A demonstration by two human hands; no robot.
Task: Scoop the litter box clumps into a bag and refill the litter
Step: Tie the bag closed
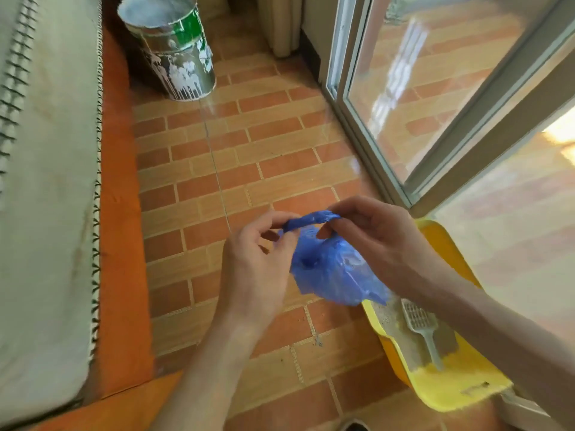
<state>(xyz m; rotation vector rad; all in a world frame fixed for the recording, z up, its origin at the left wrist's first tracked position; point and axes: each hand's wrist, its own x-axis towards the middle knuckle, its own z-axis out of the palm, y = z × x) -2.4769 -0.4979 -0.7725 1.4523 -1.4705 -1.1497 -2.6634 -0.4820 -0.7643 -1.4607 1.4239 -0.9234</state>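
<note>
Head view: brick-patterned tile floor (236, 169), landmark for all below.
Blue plastic bag (329, 269): held above the floor, beside the yellow litter box (448, 387).
Left hand (258, 256): pinches the bag's twisted top.
Right hand (370, 234): pinches the same twisted strip.
Scoop (420, 325): lying in the litter.
Paint-splashed can (174, 48): stands at the floor's far end.
Glass door (435, 88): along the floor's right edge.
Orange-edged mattress (53, 197): left of the floor.

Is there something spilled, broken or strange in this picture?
A few grey crumbs lie on the floor tiles beside the yellow litter box, likely scattered litter. The metal bucket is streaked with dried white drips. Nothing looks broken.
</note>
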